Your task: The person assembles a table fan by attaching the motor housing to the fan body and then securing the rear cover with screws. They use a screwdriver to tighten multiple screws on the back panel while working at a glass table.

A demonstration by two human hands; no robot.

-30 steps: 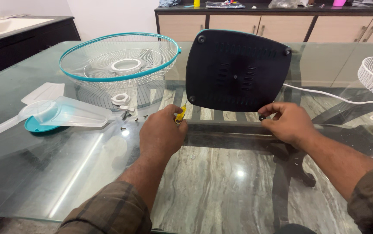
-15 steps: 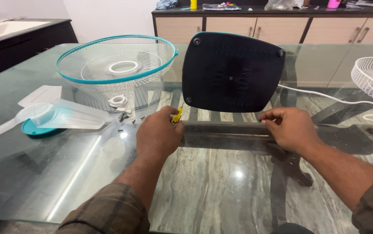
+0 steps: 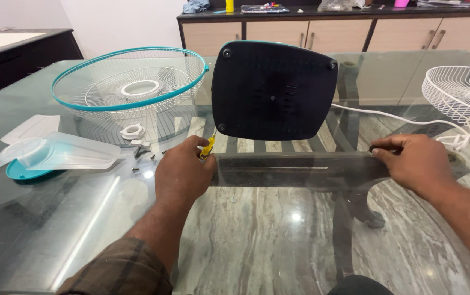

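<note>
Fan base stands on edge on the glass table, both hands low beside it.

The glass table [image 3: 278, 240] carries everything, and the dark fan base [image 3: 273, 90] stands upright on its edge at the middle, underside facing us, a rubber foot at each visible corner. It looks stiff, fairly heavy and tippy like that; I'd grip it by the side edges, since glass below is unforgiving. The teal fan guard [image 3: 131, 82] sits left, a white guard [image 3: 459, 95] right, light wire things that bend easily. The left hand [image 3: 183, 172] is curled around a yellow screwdriver [image 3: 208, 146] by the base's lower corner. The right hand [image 3: 415, 161], well apart, pinches something small and dark. Loose screws [image 3: 139, 155] lie near the left hand.
</note>
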